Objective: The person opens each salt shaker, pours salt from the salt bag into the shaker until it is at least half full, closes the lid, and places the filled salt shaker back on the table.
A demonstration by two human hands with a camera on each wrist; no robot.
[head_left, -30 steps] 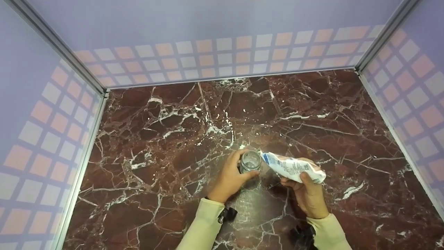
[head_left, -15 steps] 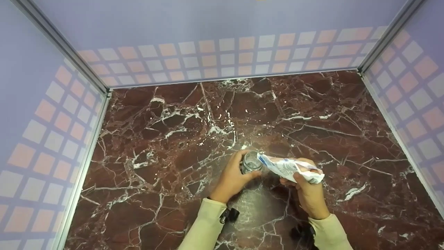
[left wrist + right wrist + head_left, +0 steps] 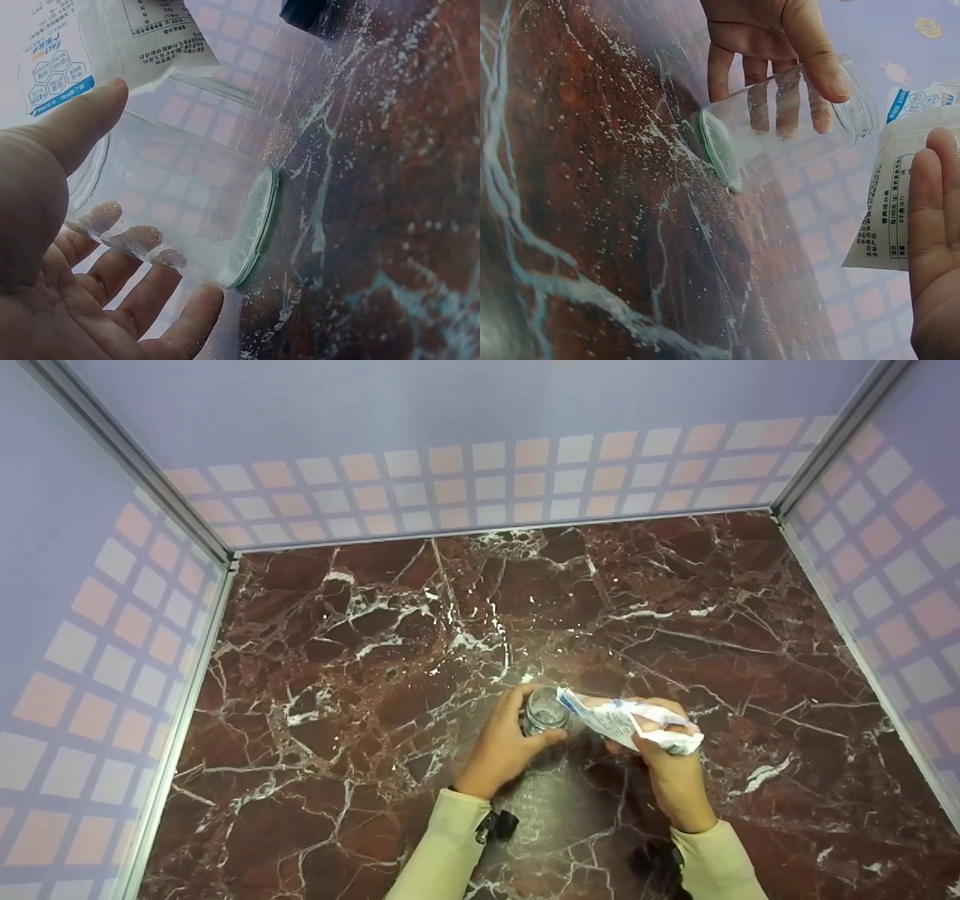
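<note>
My left hand (image 3: 510,742) grips a clear glass jar (image 3: 546,714) with its thumb on one side and its fingers on the other. Whitish material shows at the jar's base in the left wrist view. My right hand (image 3: 677,784) holds a soft white printed packet (image 3: 611,720), tilted so that its blue-marked end points at the jar's mouth. That end comes right up to the rim in the head view. In the right wrist view, two straight fingers (image 3: 928,195) of my right hand lie along the packet (image 3: 892,172). Whatever is inside the packet is hidden.
White grains (image 3: 656,139) are scattered over the dark red marbled tabletop (image 3: 337,810), with more specks beyond the jar. Lilac walls with pink and white squares (image 3: 487,484) enclose the table at the back and both sides. Dark cameras (image 3: 496,826) sit at the wrists.
The packet's blue-marked end has shifted slightly left, up to the jar's rim. Its near end has folded and creased under my turning right hand. My left hand keeps the jar almost in place.
</note>
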